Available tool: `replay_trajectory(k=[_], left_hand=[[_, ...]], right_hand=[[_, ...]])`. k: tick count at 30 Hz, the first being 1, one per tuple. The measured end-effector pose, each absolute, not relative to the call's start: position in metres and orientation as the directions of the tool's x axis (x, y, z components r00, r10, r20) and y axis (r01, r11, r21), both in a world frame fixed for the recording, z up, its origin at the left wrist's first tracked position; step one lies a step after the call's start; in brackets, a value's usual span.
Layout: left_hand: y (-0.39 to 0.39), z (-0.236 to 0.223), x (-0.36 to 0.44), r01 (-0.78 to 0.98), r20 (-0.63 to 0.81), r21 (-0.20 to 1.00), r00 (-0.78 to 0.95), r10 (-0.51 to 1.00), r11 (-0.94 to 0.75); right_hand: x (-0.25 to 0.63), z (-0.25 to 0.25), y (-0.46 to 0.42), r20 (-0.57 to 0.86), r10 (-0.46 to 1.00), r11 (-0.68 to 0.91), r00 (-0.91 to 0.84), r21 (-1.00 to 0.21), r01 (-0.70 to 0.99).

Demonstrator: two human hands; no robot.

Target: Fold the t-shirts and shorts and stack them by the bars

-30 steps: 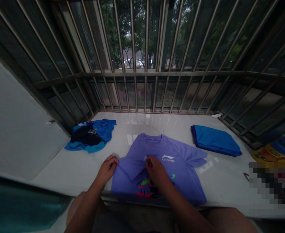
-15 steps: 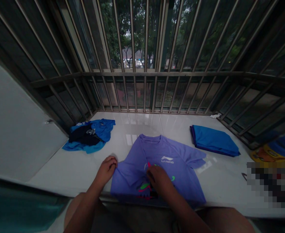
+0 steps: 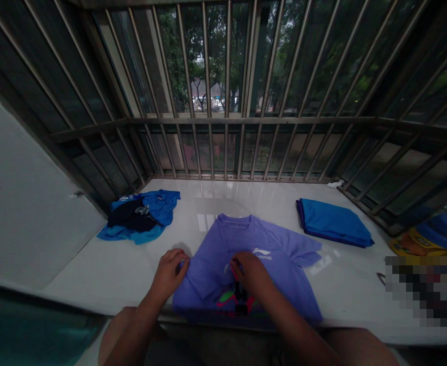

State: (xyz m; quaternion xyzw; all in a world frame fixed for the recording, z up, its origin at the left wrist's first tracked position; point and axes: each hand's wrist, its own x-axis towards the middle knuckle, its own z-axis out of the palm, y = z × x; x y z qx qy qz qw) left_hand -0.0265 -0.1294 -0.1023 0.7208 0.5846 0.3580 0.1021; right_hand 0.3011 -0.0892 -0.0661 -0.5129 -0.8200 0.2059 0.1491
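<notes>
A purple short-sleeved T-shirt [image 3: 242, 236] lies front up before me, its collar pointing away and its lower edge hanging at the front of the ledge. White lettering and a coloured print show on its chest. Its left side is partly folded inward and wrinkled. My left hand [image 3: 171, 272] is closed in a pinch on the shirt's left sleeve edge. Over the middle of the chest, my right hand [image 3: 251, 274] has its fingers pinched together on the fabric, covering part of the lettering and print.
The shirt rests on a glossy white ledge [image 3: 204, 195] below barred windows. A crumpled heap of blue and black clothes [image 3: 141, 216] lies at the left. Folded blue clothes [image 3: 333, 221] sit at the right. A yellow and blue item [image 3: 429, 236] stands at the far right edge.
My right hand has moved slightly up the shirt's chest and now covers part of the lettering. The left hand has shifted slightly right, still at the sleeve.
</notes>
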Motion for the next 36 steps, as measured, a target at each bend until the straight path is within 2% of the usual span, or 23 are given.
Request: replay_trajectory(k=[5, 9, 12, 15, 17, 19, 22, 26, 29, 32, 34, 36], left_hand=[[-0.135, -0.098, 0.057, 0.796, 0.285, 0.499, 0.223, 0.932, -0.343], [-0.126, -0.109, 0.100, 0.820, 0.150, 0.486, 0.263, 0.953, -0.303], [-0.119, -0.121, 0.095, 0.724, 0.178, 0.636, 0.201, 0.963, -0.268], [-0.120, -0.126, 0.076, 0.488, 0.204, 0.851, 0.028, 0.978, -0.192], [-0.124, -0.123, 0.066, 0.368, 0.165, 0.921, -0.062, 0.984, -0.131], [-0.129, -0.118, 0.062, 0.305, 0.143, 0.945, -0.074, 0.987, -0.115], [-0.136, -0.116, 0.066, 0.301, 0.189, 0.934, 0.042, 0.981, -0.192], [-0.137, -0.122, 0.076, 0.420, 0.260, 0.845, 0.217, 0.941, -0.330], [-0.135, -0.122, 0.084, 0.542, 0.193, 0.764, 0.327, 0.925, -0.351], [-0.135, -0.116, 0.087, 0.584, 0.145, 0.703, 0.442, 0.885, -0.407], [-0.136, -0.112, 0.082, 0.598, 0.170, 0.686, 0.424, 0.890, -0.416], [-0.137, -0.111, 0.069, 0.646, 0.222, 0.664, 0.310, 0.924, -0.377]], right_hand=[[0.272, -0.057, 0.001, 0.045, 0.937, 0.331, -0.345, -0.423, 0.844], [0.241, -0.064, 0.046, 0.059, 0.931, 0.355, -0.361, -0.380, 0.854], [0.231, -0.076, 0.052, 0.077, 0.935, 0.351, -0.347, -0.352, 0.868], [0.232, -0.088, 0.052, 0.090, 0.946, 0.322, -0.311, -0.344, 0.882], [0.234, -0.094, 0.054, 0.092, 0.952, 0.304, -0.290, -0.349, 0.887], [0.236, -0.097, 0.057, 0.091, 0.956, 0.294, -0.280, -0.357, 0.887], [0.236, -0.099, 0.063, 0.084, 0.959, 0.283, -0.271, -0.367, 0.886], [0.238, -0.100, 0.067, 0.079, 0.963, 0.270, -0.259, -0.380, 0.885], [0.239, -0.099, 0.069, 0.079, 0.964, 0.266, -0.255, -0.388, 0.882], [0.238, -0.097, 0.070, 0.071, 0.968, 0.248, -0.239, -0.384, 0.889], [0.235, -0.095, 0.072, 0.058, 0.974, 0.226, -0.220, -0.371, 0.901], [0.231, -0.093, 0.076, 0.038, 0.977, 0.208, -0.208, -0.354, 0.912]])
